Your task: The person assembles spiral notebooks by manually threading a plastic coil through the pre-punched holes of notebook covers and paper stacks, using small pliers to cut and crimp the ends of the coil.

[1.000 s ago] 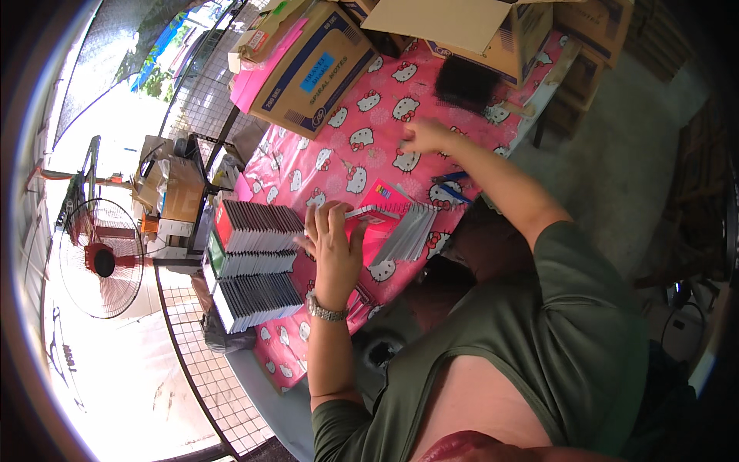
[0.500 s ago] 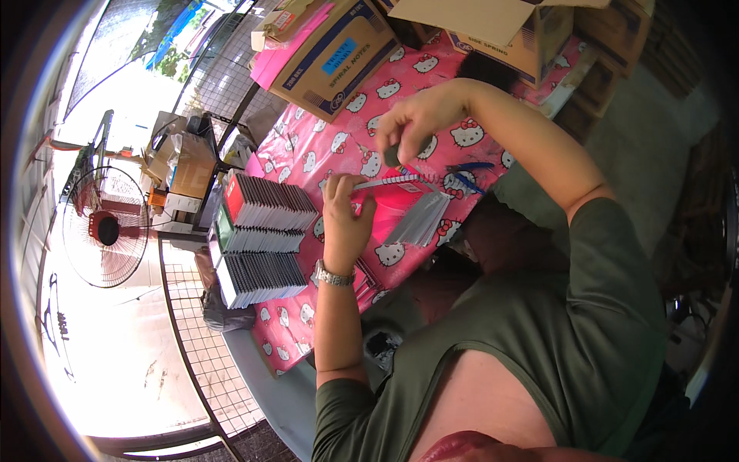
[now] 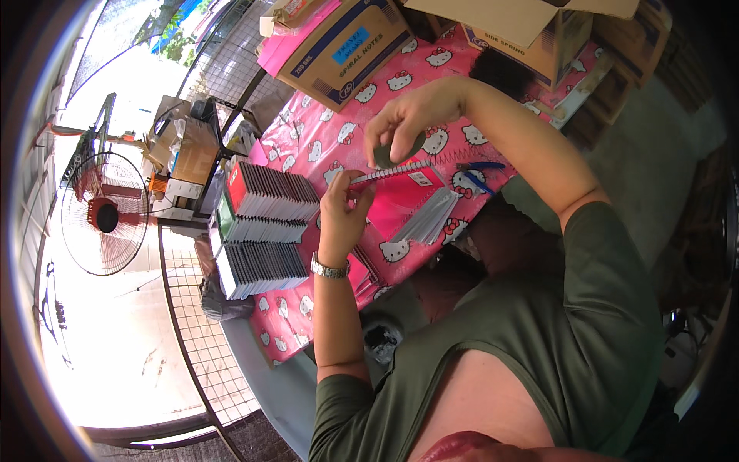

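Note:
My left hand (image 3: 344,206), with a metal watch (image 3: 329,266) at the wrist, pinches the left end of a small notebook (image 3: 377,177). A wire spiral coil (image 3: 450,158) runs along its bound edge and sticks out past the right end. Just above that edge, my right hand (image 3: 412,123) holds a dark rounded piece (image 3: 402,152) against or close to the coil; its exact kind is hidden by the fingers. Below lie a pink cover (image 3: 400,202) and fanned white sheets (image 3: 427,219). Blue-handled pliers (image 3: 479,166) rest to the right.
Stacks of spiral notebooks (image 3: 265,231) stand left on the pink patterned tablecloth (image 3: 286,322). Cardboard boxes (image 3: 346,58) sit at the back, a dark bristly bundle (image 3: 502,73) by the right ones. A fan (image 3: 104,215) stands far left. More pink notebooks (image 3: 362,271) lie near the front edge.
My right hand and the dark piece have moved slightly left along the bound edge. The coil now shows protruding at the right end. The whole view has shifted a little.

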Action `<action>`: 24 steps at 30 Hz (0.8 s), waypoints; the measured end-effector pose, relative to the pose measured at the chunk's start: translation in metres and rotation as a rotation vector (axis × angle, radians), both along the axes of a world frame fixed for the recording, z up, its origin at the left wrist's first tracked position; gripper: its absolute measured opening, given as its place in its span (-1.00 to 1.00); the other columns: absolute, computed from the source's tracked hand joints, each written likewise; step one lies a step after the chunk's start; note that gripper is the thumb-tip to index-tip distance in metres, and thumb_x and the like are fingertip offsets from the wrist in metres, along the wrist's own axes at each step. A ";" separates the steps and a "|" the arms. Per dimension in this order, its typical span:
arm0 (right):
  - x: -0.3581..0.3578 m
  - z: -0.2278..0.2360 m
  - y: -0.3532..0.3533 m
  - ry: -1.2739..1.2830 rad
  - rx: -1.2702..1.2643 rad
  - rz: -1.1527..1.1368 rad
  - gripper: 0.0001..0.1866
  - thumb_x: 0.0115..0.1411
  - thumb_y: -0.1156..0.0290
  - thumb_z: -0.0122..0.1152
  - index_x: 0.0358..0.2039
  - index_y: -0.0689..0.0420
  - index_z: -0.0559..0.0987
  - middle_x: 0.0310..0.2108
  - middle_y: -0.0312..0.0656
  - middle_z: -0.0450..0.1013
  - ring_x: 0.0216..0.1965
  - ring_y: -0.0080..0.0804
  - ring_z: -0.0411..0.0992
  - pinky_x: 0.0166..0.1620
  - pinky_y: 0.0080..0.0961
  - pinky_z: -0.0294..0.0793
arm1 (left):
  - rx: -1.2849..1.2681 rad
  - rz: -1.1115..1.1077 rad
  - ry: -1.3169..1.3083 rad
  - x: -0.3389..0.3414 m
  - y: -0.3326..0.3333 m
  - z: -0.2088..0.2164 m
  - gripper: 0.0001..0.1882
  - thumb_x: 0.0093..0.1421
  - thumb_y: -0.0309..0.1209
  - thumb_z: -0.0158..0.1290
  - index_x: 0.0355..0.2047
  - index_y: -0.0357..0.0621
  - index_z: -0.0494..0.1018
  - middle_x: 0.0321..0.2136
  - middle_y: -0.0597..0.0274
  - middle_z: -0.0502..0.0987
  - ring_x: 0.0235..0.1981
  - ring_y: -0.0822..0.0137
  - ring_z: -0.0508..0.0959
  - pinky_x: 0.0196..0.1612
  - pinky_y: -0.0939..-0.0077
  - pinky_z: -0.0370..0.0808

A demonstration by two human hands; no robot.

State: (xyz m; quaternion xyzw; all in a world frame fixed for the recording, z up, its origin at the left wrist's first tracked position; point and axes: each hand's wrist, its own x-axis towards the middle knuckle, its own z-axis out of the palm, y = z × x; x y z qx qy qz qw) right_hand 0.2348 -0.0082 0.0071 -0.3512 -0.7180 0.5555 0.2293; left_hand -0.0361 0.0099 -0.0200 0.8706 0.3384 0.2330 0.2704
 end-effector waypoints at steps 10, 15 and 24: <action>-0.008 -0.012 0.011 0.432 -0.070 0.060 -0.62 0.10 0.24 0.33 -0.09 0.13 0.60 -0.28 -0.33 0.49 -0.25 -0.63 0.41 -0.21 -0.64 0.36 | -0.118 -0.021 -0.082 0.001 0.008 -0.002 -0.71 0.14 -0.50 0.23 -0.14 -0.24 0.45 -0.44 0.22 0.56 -0.50 0.51 0.53 -0.42 0.59 0.40; -0.002 -0.034 0.035 -0.268 0.108 -0.135 -0.61 0.09 0.08 0.40 -0.22 0.12 0.63 -0.42 -0.34 0.52 -0.39 -0.60 0.44 -0.32 -0.57 0.40 | -0.116 -0.009 -0.092 -0.003 0.009 -0.002 -0.71 0.14 -0.50 0.24 -0.16 -0.25 0.44 -0.45 0.23 0.55 -0.51 0.53 0.49 -0.42 0.59 0.39; 0.042 -0.279 -0.001 -0.581 0.526 -1.129 -0.07 -0.05 -0.07 0.46 0.25 0.10 0.32 0.32 0.13 0.10 0.28 0.20 0.14 0.28 -0.03 0.23 | -0.381 0.061 -0.448 0.001 0.001 -0.012 -0.81 0.29 -0.48 0.11 -0.15 -0.31 0.41 -0.57 0.23 0.48 -0.52 0.60 0.53 -0.51 0.60 0.51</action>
